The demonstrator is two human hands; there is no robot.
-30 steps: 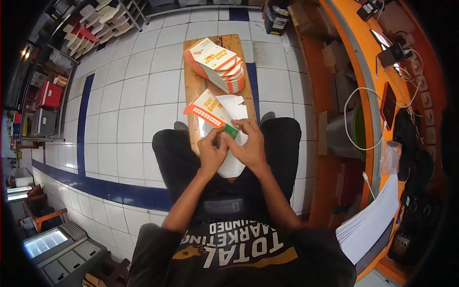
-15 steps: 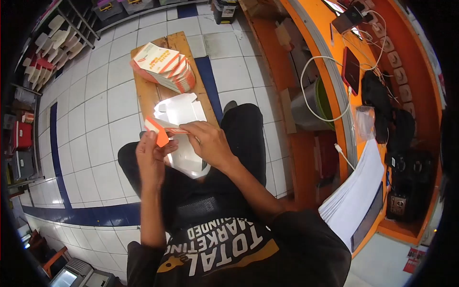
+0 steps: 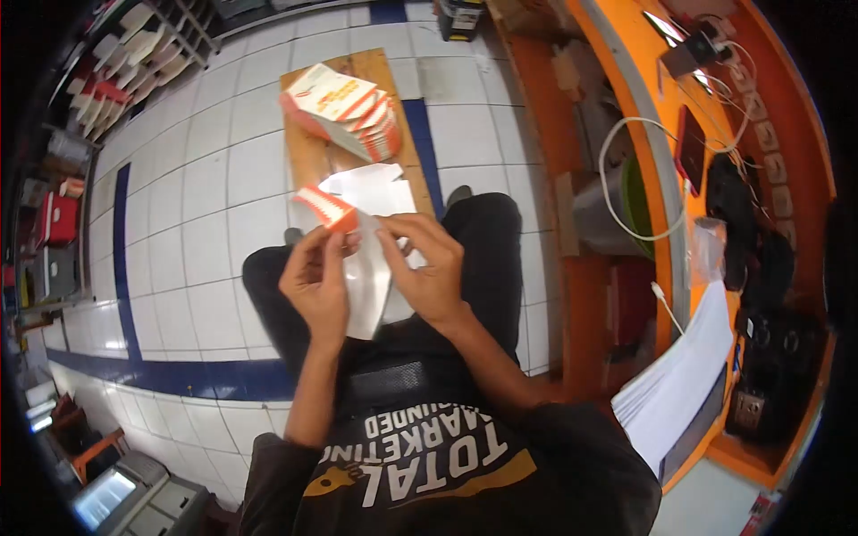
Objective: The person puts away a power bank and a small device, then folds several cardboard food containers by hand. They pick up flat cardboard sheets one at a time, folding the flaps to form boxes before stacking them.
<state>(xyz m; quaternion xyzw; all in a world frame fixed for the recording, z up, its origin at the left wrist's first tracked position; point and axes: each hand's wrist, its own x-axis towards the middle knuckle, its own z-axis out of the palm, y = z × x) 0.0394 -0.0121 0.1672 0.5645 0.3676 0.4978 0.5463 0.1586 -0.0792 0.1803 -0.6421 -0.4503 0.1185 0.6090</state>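
Between both hands, above my lap, is an orange-and-white printed cardboard box piece (image 3: pixel 332 213), partly folded, its plain white side hanging down toward me. My left hand (image 3: pixel 317 279) pinches its orange flap between thumb and fingers. At the right edge of the white part, my right hand (image 3: pixel 427 268) grips with thumb and fingertips. Behind the hands, a white cardboard sheet (image 3: pixel 393 186) lies on the near end of the wooden bench (image 3: pixel 308 159). Farther along the bench is a fanned stack of printed cardboard boxes (image 3: pixel 349 107), white and orange.
To the right runs an orange counter with a phone (image 3: pixel 690 150), white cables, a stack of white paper (image 3: pixel 675 362) and black items. A grey bin (image 3: pixel 594 210) with a green rim stands under it. Shelving (image 3: pixel 183 40) lines the far left, and a grey machine (image 3: pixel 134 496) is at lower left.
The cardboard piece has turned, its orange flap now folded over and the white side facing me. Both hands have shifted their grip on it. The whole view has swung slightly.
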